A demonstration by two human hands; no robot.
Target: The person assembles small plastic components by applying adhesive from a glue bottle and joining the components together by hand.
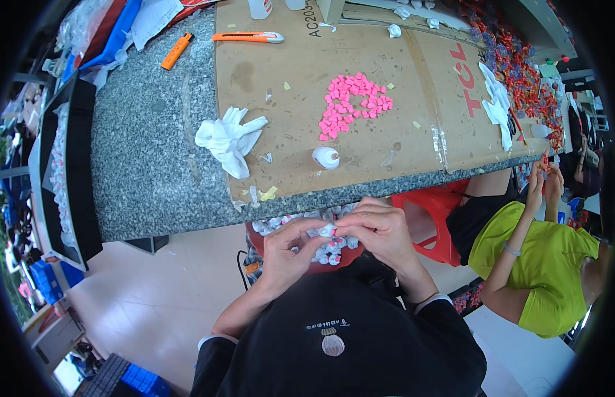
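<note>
My left hand [285,250] pinches a small white piece with a pink spot [327,230] between thumb and fingertips. From the other side, my right hand [380,233] is closed with its fingertips at the same piece; a bit of pink shows by them. Both hands are held over a red basin [329,267] of similar small white pieces [334,246], just off the table's near edge. On the cardboard ahead lies a loose patch of small bright pink pieces [338,112]. A little white bottle [326,157] stands between that patch and the edge.
A cardboard sheet [400,142] covers much of the granite-patterned table [148,152]. White gloves [232,141], an orange cutter [248,38] and an orange lighter [177,51] lie there. At right, a co-worker in a yellow-green top [532,264] sits near a red stool [432,221]. A black tray [81,165] stands left.
</note>
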